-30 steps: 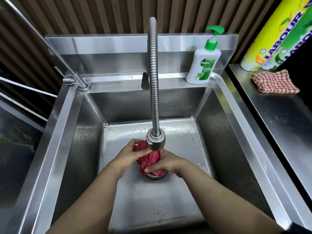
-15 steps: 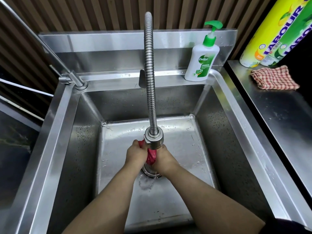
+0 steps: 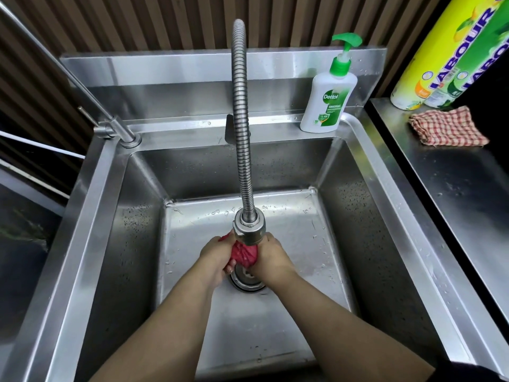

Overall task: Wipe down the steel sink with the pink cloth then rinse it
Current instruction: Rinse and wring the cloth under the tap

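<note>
The pink cloth (image 3: 245, 254) is bunched into a tight wad between both hands, just under the spray head (image 3: 249, 230) of the flexible steel faucet. My left hand (image 3: 218, 256) grips its left side and my right hand (image 3: 272, 257) grips its right side. Both hands hover over the round drain (image 3: 246, 282) in the middle of the steel sink (image 3: 289, 271). Water drops dot the sink floor and walls. Most of the cloth is hidden by my fingers and the spray head.
A Dettol pump bottle (image 3: 329, 103) stands on the back ledge at the right. A second thin tap (image 3: 115, 130) rises from the back left corner. On the steel counter (image 3: 454, 194) to the right lie a checked cloth (image 3: 447, 126) and yellow-green Labour bottles (image 3: 451, 56).
The cloth has gone from loosely held to squeezed into a tight ball. Both hands have closed in around it and risen closer under the spray head.
</note>
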Demonstrator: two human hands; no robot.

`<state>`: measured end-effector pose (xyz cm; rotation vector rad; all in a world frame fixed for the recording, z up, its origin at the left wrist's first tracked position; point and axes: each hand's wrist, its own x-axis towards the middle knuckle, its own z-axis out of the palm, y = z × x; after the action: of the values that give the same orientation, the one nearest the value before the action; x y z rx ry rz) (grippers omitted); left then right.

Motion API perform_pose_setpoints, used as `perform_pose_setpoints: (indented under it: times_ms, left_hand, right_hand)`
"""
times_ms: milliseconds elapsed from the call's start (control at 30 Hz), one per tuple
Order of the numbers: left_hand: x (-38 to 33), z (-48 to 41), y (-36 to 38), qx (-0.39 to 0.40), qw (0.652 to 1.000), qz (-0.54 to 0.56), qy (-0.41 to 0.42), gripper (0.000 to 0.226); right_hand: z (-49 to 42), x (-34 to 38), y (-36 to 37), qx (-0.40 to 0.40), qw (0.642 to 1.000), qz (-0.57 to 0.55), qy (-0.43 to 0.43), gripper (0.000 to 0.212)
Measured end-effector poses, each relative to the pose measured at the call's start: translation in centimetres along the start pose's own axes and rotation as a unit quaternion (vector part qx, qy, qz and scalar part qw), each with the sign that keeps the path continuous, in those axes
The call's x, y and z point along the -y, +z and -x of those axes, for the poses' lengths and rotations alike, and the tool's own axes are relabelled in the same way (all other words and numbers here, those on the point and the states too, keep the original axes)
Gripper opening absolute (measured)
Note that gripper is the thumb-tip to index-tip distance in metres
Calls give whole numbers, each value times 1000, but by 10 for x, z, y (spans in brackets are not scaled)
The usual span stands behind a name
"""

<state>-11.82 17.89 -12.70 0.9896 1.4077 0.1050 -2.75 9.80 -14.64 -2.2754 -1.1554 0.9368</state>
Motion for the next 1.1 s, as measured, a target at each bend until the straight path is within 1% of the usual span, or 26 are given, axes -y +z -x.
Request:
perform_pose_setpoints:
  times_ms: [33, 100, 133, 167, 200, 267, 300, 333, 367, 433, 467, 533, 600, 633, 733, 800, 867, 900, 1033, 1100]
  left_hand:
    - [-3, 4, -4, 16, 1000, -4, 16, 19]
    - [-4, 8, -16, 51, 994, -36, 86, 15]
    - [-3, 9, -22, 69, 986, -72, 136, 17]
    - [-2, 10, -27, 89, 971, -113, 190, 26]
    - [0, 12, -32, 109, 952, -150, 242, 36]
    - [3, 14, -35, 143, 909, -215, 326, 51]
    - [4, 13, -34, 140, 890, -243, 361, 53]
    - [5, 13, -34, 126, 874, -264, 387, 49]
    - [6, 14, -34, 110, 863, -279, 408, 47]
    - [8, 15, -33, 76, 842, -307, 438, 53]
    - [9, 16, -32, 58, 835, -317, 445, 55]
    - [9, 19, -28, 19, 834, -330, 441, 48]
    - [5, 19, -22, -23, 840, -366, 400, 33]
    - [3, 18, -19, -43, 840, -388, 377, 29]
    - [0, 16, -11, -74, 837, -437, 321, 34]
    - [0, 16, -5, -81, 850, -439, 280, 37]
    - [1, 16, 1, -88, 864, -431, 246, 40]
    - [2, 15, 3, -93, 871, -422, 232, 40]
    - [3, 9, 4, -100, 905, -371, 185, 32]
    - [4, 5, 3, -96, 912, -361, 170, 30]
  right_hand:
    - [-1, -1, -1, 2, 1000, -28, 10, 57]
    - [-3, -5, -6, 54, 989, -130, 49, 60]
    - [-4, -6, -12, 99, 970, -204, 81, 62]
    - [-6, -8, -18, 150, 944, -271, 111, 61]
    - [-6, -8, -24, 203, 917, -317, 130, 53]
    - [-4, -3, -39, 309, 879, -338, 132, 34]
    - [-3, 0, -45, 354, 866, -331, 126, 25]
    - [-1, 3, -49, 392, 853, -323, 122, 22]
    - [-1, 4, -52, 421, 842, -314, 122, 25]
    - [-1, 4, -52, 458, 827, -305, 117, 27]
    - [1, 5, -50, 459, 829, -299, 112, 26]
    - [3, 5, -41, 426, 854, -280, 104, 26]
    - [8, 7, -31, 362, 889, -262, 100, 25]
    - [10, 8, -26, 328, 906, -251, 98, 24]
    - [12, 10, -15, 207, 955, -190, 92, 20]
    - [12, 11, -12, 149, 978, -121, 78, 21]
    - [13, 11, -12, 117, 990, -46, 68, 37]
    - [12, 11, -11, 105, 992, -28, 64, 41]
    - [8, 11, -6, 75, 995, 41, 45, 34]
    - [8, 11, -3, 65, 995, 68, 35, 31]
